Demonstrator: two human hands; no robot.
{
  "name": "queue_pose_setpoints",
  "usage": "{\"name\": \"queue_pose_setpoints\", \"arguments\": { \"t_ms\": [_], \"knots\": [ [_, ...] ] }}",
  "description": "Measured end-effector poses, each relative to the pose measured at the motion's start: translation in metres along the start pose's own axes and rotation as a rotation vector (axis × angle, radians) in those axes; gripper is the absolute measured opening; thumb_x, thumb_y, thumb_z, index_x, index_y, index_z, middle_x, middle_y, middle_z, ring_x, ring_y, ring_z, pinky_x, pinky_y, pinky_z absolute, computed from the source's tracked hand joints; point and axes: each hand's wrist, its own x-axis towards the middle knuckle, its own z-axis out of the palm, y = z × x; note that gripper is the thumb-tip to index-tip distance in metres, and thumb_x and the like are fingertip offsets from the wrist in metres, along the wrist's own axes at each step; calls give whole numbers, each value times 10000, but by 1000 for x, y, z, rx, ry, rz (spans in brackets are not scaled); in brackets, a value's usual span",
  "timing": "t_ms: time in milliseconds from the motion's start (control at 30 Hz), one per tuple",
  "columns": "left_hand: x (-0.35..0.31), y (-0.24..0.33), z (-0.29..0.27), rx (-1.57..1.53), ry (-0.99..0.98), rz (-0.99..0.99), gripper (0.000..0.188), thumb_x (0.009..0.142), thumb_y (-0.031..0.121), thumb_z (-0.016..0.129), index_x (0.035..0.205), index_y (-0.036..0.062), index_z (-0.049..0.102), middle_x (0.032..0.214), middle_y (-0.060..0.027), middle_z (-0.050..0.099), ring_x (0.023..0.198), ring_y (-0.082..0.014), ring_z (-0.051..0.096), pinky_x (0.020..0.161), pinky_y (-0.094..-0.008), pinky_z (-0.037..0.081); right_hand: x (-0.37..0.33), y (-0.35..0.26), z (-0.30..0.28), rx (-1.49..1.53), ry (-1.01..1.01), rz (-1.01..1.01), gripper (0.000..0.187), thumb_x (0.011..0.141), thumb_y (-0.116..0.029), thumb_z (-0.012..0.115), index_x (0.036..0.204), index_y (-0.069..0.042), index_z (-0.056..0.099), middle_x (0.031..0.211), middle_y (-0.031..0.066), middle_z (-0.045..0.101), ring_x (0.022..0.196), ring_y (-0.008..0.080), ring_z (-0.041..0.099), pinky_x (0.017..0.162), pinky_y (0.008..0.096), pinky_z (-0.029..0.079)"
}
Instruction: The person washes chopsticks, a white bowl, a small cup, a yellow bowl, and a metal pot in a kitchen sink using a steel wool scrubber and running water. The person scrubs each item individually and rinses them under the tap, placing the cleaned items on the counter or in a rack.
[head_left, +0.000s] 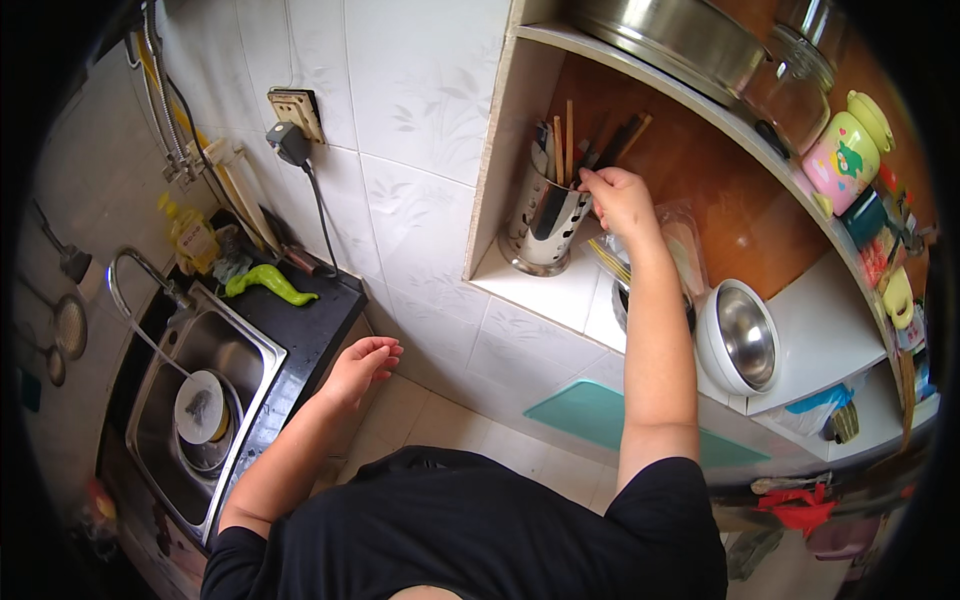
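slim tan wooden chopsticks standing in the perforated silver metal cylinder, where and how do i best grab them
Probably pinch the slim tan wooden chopsticks by their bare upper ends, coming from the open front: they stand nearly parallel above the rim of the perforated silver metal cylinder, which hides their lower parts, and a pale shelf board runs overhead.

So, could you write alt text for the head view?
A person's right hand is at the top of a utensil holder on a white shelf; the left hand hovers near a black counter with a sink and a green pepper.
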Motion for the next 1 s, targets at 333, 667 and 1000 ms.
{"name": "queue_pose_setpoints", "arguments": {
  "t_ms": [333,667,1000],
  "knots": [
    [-12,-20,-44,33,200,40,218,870,228,529,978,61,620,927,-1,608,801,-66,522,688,-203,408,-105,20,162,3,-135,-828,76,766,-70,617,721,-29,572,633,97,563,529,213,537,488,303,420],
    [-72,-90,-211,9,789,282,257,890,138,499,1098,0,560,1050,-61,591,1009,-120,509,895,-245,375,-176,31,360,-407,-1262,-445,317,813,-317,573,1010,-70,605,857,78,633,750,209,598,675,303,470],
    [-153,-195,-404,-181,1750,-77,536,708,154,648,1155,-46,430,1090,-195,487,1003,-289,481,887,-336,381,-224,-17,600,-217,-1379,-510,280,808,-240,580,1009,-46,591,964,133,606,865,274,589,759,336,462]
  ]
}}
